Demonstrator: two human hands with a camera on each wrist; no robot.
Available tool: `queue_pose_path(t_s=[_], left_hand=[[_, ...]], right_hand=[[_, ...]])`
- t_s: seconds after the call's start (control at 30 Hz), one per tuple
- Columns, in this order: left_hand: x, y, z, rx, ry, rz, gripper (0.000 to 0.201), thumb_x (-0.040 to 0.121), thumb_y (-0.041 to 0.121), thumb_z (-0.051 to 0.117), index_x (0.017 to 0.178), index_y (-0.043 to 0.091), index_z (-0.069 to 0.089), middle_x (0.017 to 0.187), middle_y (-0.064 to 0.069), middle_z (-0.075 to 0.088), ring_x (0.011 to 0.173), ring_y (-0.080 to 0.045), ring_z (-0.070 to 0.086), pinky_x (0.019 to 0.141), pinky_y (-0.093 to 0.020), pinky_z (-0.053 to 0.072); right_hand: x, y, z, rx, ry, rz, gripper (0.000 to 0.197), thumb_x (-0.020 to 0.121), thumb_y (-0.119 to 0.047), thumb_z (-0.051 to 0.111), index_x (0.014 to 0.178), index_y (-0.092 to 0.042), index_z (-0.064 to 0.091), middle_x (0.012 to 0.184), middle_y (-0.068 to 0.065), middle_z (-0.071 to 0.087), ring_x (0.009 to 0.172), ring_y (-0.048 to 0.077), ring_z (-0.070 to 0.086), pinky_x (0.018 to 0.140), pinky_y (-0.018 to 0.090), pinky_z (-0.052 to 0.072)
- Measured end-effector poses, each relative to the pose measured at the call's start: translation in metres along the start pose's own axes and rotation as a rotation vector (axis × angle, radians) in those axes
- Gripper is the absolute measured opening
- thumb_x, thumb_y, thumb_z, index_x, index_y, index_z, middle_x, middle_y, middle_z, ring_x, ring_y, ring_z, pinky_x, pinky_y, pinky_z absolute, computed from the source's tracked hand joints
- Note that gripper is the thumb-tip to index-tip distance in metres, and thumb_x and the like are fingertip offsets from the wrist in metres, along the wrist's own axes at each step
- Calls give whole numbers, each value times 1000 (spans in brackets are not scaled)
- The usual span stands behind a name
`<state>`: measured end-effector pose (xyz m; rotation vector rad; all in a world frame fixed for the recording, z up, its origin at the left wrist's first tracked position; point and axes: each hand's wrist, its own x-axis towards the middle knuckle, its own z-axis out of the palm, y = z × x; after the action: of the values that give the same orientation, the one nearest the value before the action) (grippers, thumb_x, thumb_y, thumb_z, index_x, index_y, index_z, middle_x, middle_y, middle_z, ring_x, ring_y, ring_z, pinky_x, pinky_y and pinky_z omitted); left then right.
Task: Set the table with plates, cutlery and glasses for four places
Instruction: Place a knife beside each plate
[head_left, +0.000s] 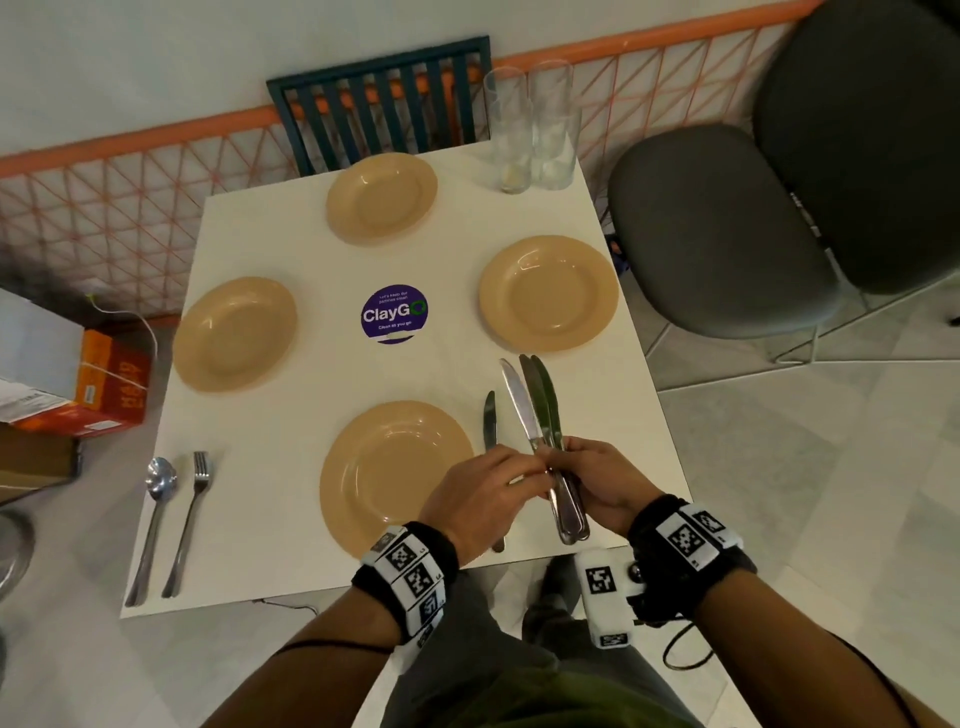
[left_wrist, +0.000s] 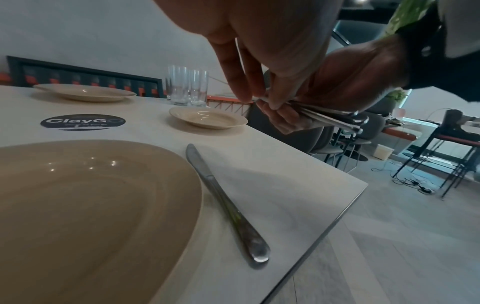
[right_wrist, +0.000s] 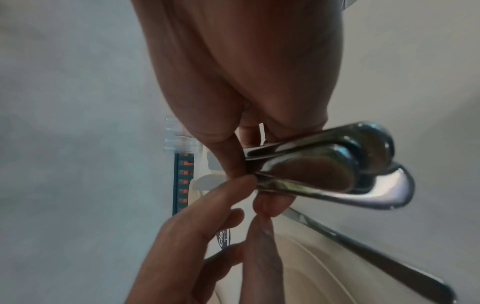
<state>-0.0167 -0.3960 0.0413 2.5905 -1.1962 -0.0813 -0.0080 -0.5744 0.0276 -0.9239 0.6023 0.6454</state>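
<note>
Four plates laid on tabletop around purple sticker: plates done. One knife lies just right of near plate; spoon and fork well left of it. Right hand grasps bundle of three knives; left hand pinches one from bundle. Glasses grouped at corner beyond sticker, undistributed. Judgement: three knives, most cutlery, all glasses left.

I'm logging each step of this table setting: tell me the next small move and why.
Probably the left hand draws one knife from the knives bundled in the right hand and lays it beside the right plate. Only the near plate has a laid knife so far; the left fingers already pinch the bundle.
</note>
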Motion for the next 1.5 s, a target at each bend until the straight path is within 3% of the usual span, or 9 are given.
queue_pose_path(t_s=[0.2, 0.37, 0.5, 0.6, 0.7, 0.87, 1.1, 1.27, 1.5], left_hand=[[-4, -36, -10, 7, 4, 107, 46, 68, 5, 81, 108, 26, 71, 109, 6, 68, 90, -16, 62, 66, -24, 55], [-7, -77, -25, 48, 4, 212, 35, 83, 4, 53, 110, 21, 69, 106, 2, 69, 85, -19, 61, 64, -29, 55], [-8, -108, -36, 78, 13, 275, 33, 89, 8, 45, 107, 20, 70, 100, 0, 69, 86, -20, 61, 67, -31, 54], [-8, -127, -46, 95, 6, 328, 35, 86, 6, 45, 110, 18, 68, 102, -1, 69, 90, -21, 62, 72, -33, 55], [-7, -151, -60, 112, 24, 343, 35, 78, 3, 63, 110, 16, 67, 102, -1, 68, 93, -21, 62, 78, -34, 55], [11, -199, -78, -47, 95, 100, 34, 80, -6, 65, 108, 14, 63, 103, -2, 61, 91, -20, 58, 75, -35, 54], [111, -247, -90, -258, 60, -319, 26, 97, 7, 51, 119, 13, 62, 112, -6, 59, 101, -24, 57, 85, -28, 41], [204, -280, -74, -299, 26, -457, 26, 94, 11, 57, 116, 17, 69, 109, -5, 68, 100, -24, 62, 93, -35, 48], [302, -304, -32, -351, -94, -550, 24, 91, 11, 60, 107, 20, 75, 100, -1, 75, 93, -18, 68, 90, -25, 52]], right_hand=[[10, -2, 25, 60, 30, 19, 13, 95, -7, 60, 102, 3, 62, 77, 14, 60, 62, 20, 60, 56, 27, 57], [22, -11, 50, -3, 23, 48, 15, 97, -11, 60, 101, 3, 61, 81, 17, 60, 69, 23, 59, 64, 30, 55], [33, -17, 74, -9, 8, 73, 21, 98, -12, 58, 111, 5, 59, 87, 19, 61, 74, 23, 62, 66, 31, 57], [41, -21, 87, -18, -15, 51, 30, 97, -12, 59, 117, 10, 58, 97, 23, 61, 83, 27, 64, 74, 33, 59], [47, -28, 97, 33, -30, 23, 20, 98, -11, 57, 112, 3, 56, 91, 19, 63, 78, 25, 63, 72, 34, 58], [52, -45, 96, 126, 88, -75, 4, 95, -8, 57, 97, -4, 57, 88, 16, 65, 77, 27, 66, 73, 37, 59], [65, -69, 71, 138, 211, -99, 18, 96, -14, 60, 111, -4, 59, 90, 14, 70, 77, 25, 70, 77, 36, 60], [76, -88, 46, 165, 224, -97, 27, 95, -17, 62, 117, -2, 61, 92, 15, 69, 75, 23, 68, 72, 33, 60], [91, -111, 6, 142, 278, -112, 35, 90, -24, 66, 116, -1, 64, 97, 16, 70, 80, 25, 67, 79, 37, 57]])
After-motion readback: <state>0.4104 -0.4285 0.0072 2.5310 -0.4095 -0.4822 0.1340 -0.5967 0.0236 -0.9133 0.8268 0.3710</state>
